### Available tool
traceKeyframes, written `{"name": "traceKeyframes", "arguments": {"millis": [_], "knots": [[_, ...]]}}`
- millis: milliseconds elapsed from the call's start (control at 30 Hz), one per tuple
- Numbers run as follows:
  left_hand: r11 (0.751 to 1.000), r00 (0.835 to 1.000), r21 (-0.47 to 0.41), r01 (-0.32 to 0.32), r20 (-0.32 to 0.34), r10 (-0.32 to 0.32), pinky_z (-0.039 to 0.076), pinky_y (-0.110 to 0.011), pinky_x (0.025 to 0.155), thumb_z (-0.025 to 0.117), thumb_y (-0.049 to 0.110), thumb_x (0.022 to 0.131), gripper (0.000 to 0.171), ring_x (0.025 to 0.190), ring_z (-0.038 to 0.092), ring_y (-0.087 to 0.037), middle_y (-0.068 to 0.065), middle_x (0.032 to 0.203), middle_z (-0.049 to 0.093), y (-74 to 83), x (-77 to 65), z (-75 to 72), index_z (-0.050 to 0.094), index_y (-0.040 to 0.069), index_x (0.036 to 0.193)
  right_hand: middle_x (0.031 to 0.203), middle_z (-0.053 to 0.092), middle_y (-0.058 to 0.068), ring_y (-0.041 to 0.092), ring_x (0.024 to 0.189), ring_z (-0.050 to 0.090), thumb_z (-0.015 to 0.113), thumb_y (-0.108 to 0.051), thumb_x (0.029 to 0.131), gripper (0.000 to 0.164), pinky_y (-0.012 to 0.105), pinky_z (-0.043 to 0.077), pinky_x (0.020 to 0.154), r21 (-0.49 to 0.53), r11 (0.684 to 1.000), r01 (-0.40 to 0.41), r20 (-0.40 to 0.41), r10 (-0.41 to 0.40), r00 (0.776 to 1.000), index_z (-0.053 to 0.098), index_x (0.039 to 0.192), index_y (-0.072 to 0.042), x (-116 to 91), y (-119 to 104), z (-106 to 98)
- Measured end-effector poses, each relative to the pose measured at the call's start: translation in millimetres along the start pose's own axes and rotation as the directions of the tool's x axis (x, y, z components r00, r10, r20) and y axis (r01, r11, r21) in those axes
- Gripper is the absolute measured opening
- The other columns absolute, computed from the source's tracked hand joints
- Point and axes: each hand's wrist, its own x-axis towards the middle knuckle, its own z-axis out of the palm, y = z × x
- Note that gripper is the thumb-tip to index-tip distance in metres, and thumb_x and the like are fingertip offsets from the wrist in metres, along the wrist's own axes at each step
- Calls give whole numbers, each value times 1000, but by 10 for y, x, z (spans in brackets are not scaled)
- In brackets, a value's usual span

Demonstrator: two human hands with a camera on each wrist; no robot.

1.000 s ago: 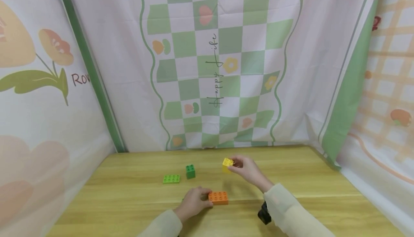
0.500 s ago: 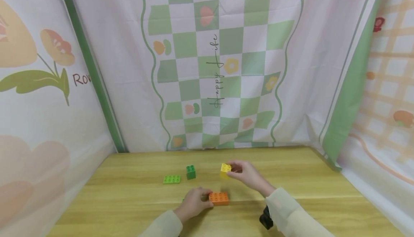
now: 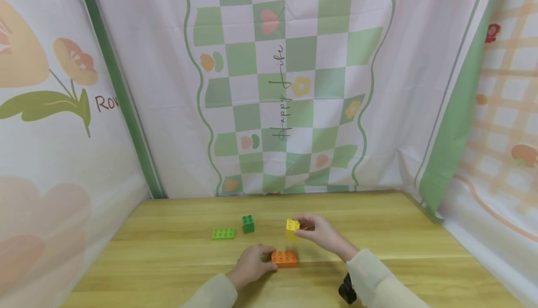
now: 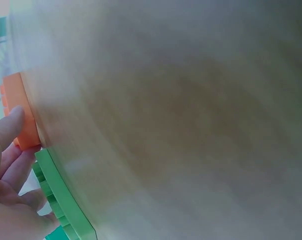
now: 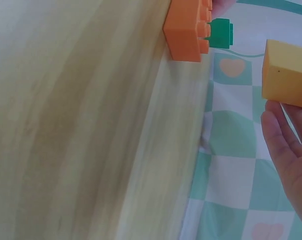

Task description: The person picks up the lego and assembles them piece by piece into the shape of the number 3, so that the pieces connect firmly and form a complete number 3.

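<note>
Near the front middle of the table, an orange toy brick [image 3: 284, 259] with studs on top lies flat. My left hand [image 3: 252, 265] holds its left end between thumb and fingers, as the left wrist view also shows on the orange side. Above and behind it, my right hand [image 3: 317, 233] pinches a small yellow brick [image 3: 292, 229] from the right. That brick is raised off the table, studs up, and apart from the orange one; the right wrist view shows its plain sides [image 5: 286, 75].
A dark green brick [image 3: 248, 225] and a flat light green brick [image 3: 223, 234] stand behind the left hand. In the left wrist view a green brick [image 4: 66, 195] lies close to the left fingers. A patterned curtain [image 3: 294, 112] hangs at the table's back edge.
My right hand has brought the yellow brick lower and nearer, toward the orange brick. The left hand and the orange brick keep their place.
</note>
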Motion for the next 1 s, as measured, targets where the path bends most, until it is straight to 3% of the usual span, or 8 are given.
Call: {"name": "traceKeyframes", "arguments": {"millis": [267, 533, 1000], "knots": [[1000, 1000, 2, 9, 6, -9, 42, -48, 92, 75, 21, 75, 41, 111, 53, -31, -9, 114, 63, 7, -9, -10, 66, 6, 112, 101, 62, 8, 22, 88, 58, 65, -20, 87, 40, 29, 50, 74, 19, 1000, 19, 15, -20, 1000, 57, 118, 4, 30, 268, 48], [1000, 1000, 10, -2, -7, 2, 45, -44, 88, 76, 21, 75, 41, 105, 56, -27, -9, 111, 64, 10, -18, -5, 66, 6, 112, 103, 62, 14, 26, 91, 59, 66, -14, 86, 40, 27, 51, 74, 106, 994, 22, 66, -29, 997, 55, 118, 7, 0, 290, 83], [1000, 1000, 8, 3, -1, -3, 47, -42, 85, 76, 21, 75, 41, 99, 57, -23, -7, 107, 64, 25, -17, -15, 66, 6, 111, 103, 62, 13, 24, 90, 59, 66, -18, 86, 41, 27, 51, 74, 96, 995, 2, 125, -14, 992, 56, 117, 6, -22, 371, 127]]}}
